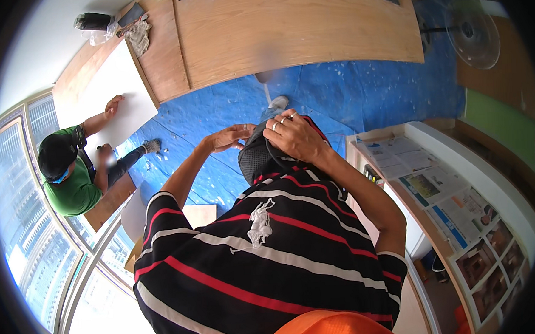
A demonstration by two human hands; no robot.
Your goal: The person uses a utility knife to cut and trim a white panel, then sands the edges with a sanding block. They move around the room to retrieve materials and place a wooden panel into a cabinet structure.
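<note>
A black mesh-sided bag [255, 154] rests against my front at waist height, over my striped shirt. From its left side my left hand [230, 137] reaches in, fingers bent and pressed to the bag's upper edge. My right hand [297, 136], with rings on it, is closed over the top right of the bag, and a dark cord or strap runs below its fingers. Inside the bag nothing can be seen.
Ahead stands a long plywood bench [297, 31]; blue sheeting [217, 109] covers the floor. At left, a person in green [71, 187] touches a white board [117, 84]. A fan [467, 33] stands far right, and a newspaper-covered ledge [419, 160] runs along my right.
</note>
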